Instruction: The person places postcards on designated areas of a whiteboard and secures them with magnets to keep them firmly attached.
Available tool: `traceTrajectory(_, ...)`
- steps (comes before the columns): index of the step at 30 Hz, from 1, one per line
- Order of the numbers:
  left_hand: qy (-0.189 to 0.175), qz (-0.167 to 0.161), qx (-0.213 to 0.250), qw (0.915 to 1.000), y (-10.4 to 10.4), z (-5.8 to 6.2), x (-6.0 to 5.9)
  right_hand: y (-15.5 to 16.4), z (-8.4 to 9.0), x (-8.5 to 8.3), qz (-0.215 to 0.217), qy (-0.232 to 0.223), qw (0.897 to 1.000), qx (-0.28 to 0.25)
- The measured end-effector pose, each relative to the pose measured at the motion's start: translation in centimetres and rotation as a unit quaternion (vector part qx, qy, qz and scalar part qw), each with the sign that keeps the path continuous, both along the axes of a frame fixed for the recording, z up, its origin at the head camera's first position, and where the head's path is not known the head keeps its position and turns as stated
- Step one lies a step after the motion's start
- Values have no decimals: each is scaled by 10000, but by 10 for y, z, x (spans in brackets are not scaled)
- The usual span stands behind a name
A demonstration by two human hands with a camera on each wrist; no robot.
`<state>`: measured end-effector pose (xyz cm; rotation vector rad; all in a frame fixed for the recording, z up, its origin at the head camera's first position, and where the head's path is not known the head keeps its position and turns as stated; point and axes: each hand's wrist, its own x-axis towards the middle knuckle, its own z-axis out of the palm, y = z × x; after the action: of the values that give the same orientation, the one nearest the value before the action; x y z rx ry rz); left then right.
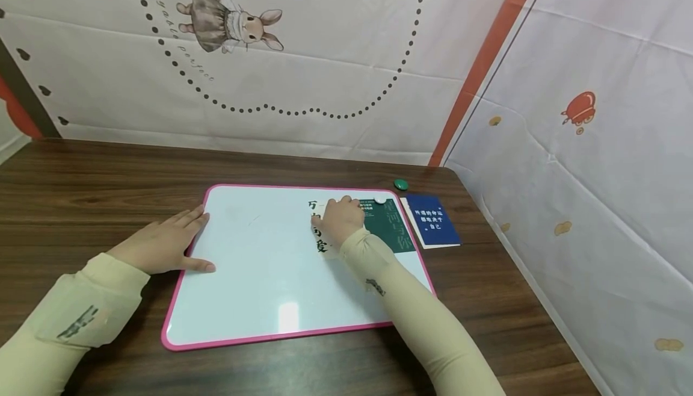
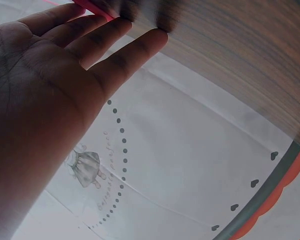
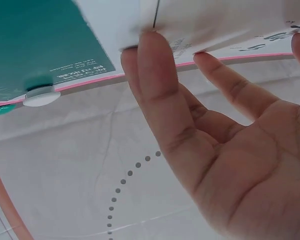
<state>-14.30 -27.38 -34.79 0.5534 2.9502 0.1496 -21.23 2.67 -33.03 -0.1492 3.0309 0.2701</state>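
A pink-framed whiteboard (image 1: 260,300) lies flat on the dark wooden desk (image 1: 81,185). My left hand (image 1: 162,242) rests flat on its left edge with the fingers straight; in the left wrist view the left hand (image 2: 65,65) has its fingertips at the pink frame (image 2: 92,7). My right hand (image 1: 341,218) lies on a white card (image 1: 320,244) with black characters, near the board's top right. In the right wrist view the right hand (image 3: 205,130) has straight fingers touching that white card (image 3: 225,25). Beside it a green card (image 1: 392,233) sits under a white magnet (image 1: 380,200).
A green magnet (image 1: 400,184) lies on the desk just beyond the board's top right corner. A blue card (image 1: 433,220) with white text lies right of the board. Printed cloth walls close the desk at the back and right.
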Motion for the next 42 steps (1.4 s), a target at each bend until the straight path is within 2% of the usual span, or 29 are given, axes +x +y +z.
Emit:
traceTrajectory(8,30,7,22,10000,0,1,-1,8,2,2,193,-130,9996,-166)
traceTrajectory(21,-24,47,30,10000,-1,2,1,19,4,-5,542,-126,9984,-56)
traceTrajectory(26,5,59,-8,10000,-2,2,2,24,8,-11,594,-125,9979,-202)
traceTrajectory(35,-9,49,57,10000,-2,0,2,35,13,-18,904,-427,9942,-397)
traceTrajectory(42,1,37,43,10000,1,-1,1,49,15,-16,1004,-388,9902,-895)
